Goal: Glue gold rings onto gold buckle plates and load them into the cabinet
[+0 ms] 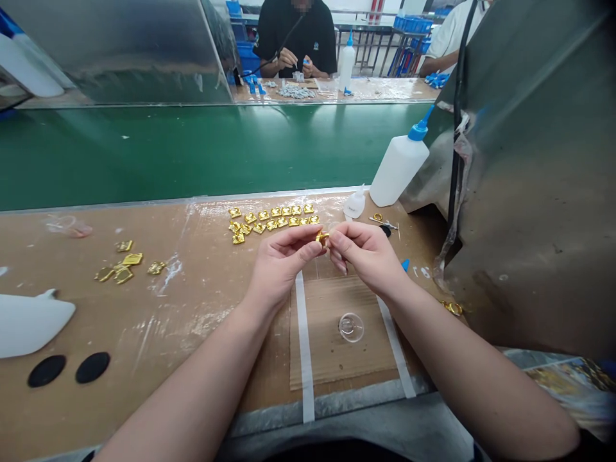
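Observation:
Between my two hands is a small shiny gold piece [321, 238], held just above the table. The thumb and fingers of my left hand [287, 253] pinch it from the left. My right hand [362, 251] has its thumb and forefinger pressed together at the piece's right side; whether they grip the piece itself or something tiny on it is hidden. Behind my hands, rows of similar gold pieces [271, 221] lie on the brown table. Below them, a small clear cup [351, 327] stands on a taped cardboard sheet [332, 366].
More gold pieces [124, 269] lie at left, near black discs [93, 367] and a white bottle [33, 324]. A large glue bottle [399, 168], a small bottle [355, 203] and scissors [382, 221] sit at right, beside a metal panel [534, 192]. A green belt [192, 147] runs behind; a co-worker [298, 38] sits beyond.

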Demonstrator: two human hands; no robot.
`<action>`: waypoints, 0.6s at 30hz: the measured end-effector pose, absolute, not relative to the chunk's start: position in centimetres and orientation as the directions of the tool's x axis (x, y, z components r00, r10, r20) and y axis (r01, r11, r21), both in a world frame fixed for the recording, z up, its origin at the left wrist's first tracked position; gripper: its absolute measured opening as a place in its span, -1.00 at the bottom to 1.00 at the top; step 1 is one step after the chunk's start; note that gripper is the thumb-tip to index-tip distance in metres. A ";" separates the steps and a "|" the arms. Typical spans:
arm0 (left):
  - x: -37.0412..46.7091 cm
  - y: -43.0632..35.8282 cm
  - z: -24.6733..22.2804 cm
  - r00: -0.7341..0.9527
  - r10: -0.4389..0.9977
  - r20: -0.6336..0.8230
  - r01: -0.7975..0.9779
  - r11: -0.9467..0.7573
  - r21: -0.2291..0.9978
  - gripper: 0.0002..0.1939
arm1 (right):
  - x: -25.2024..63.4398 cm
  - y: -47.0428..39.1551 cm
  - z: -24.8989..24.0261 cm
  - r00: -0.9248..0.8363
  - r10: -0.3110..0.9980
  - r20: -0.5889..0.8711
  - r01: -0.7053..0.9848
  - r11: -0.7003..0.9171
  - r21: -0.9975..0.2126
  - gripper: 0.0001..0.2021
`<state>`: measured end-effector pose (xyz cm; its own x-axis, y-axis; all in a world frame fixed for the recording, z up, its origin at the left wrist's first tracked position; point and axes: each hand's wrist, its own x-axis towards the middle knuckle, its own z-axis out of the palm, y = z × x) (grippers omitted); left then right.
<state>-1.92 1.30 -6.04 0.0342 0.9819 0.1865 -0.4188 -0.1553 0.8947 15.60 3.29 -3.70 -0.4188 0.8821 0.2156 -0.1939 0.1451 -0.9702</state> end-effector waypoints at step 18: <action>-1.8 0.3 -5.6 -0.092 0.903 0.421 -0.061 -0.427 0.902 -0.76 | 15.3 3.4 -3.7 -0.397 0.890 0.226 -0.277 0.118 -0.954 -0.72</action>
<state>-1.83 0.35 -5.62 -0.0916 0.9026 0.4207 -0.0607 -0.4267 0.9024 15.34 3.41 -3.72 -0.3972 0.8896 0.2256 -0.2771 0.1182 -0.9536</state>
